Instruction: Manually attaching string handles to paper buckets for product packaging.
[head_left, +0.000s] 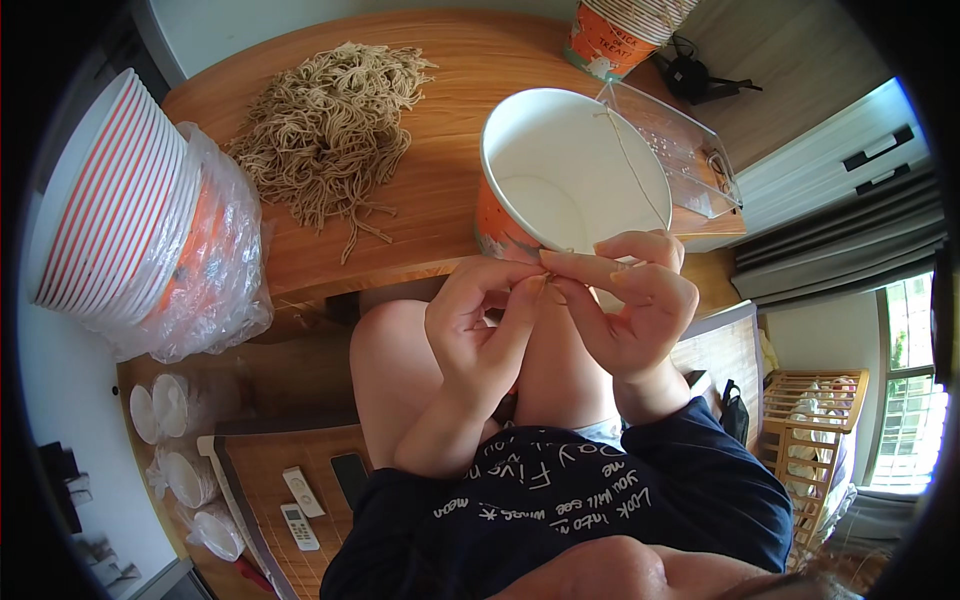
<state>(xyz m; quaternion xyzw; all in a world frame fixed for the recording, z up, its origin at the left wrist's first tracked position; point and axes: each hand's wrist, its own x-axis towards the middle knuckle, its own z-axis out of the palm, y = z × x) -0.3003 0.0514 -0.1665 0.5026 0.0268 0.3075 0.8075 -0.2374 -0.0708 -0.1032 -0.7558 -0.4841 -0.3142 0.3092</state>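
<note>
A large white-lined paper bucket [575, 165] with an orange printed outside stands at the table's near edge. A thin tan cord [632, 165] runs from its far rim down across the opening toward my right hand. Just at the near rim, my left hand [488, 320] and my right hand [635, 305] meet, thumbs and forefingers pinched together on a small bit of the cord. My fingers hide most of that bit, so whether it is knotted cannot be seen. A heap of loose tan cords [335, 125] lies on the table to the left.
On the wooden table [450, 150], a clear plastic tray [675, 150] with small bits sits right of the bucket. Behind it stand stacked orange buckets [615, 35] and a black object [690, 75]. At left rises a tall stack of white buckets [110, 200] partly in clear plastic.
</note>
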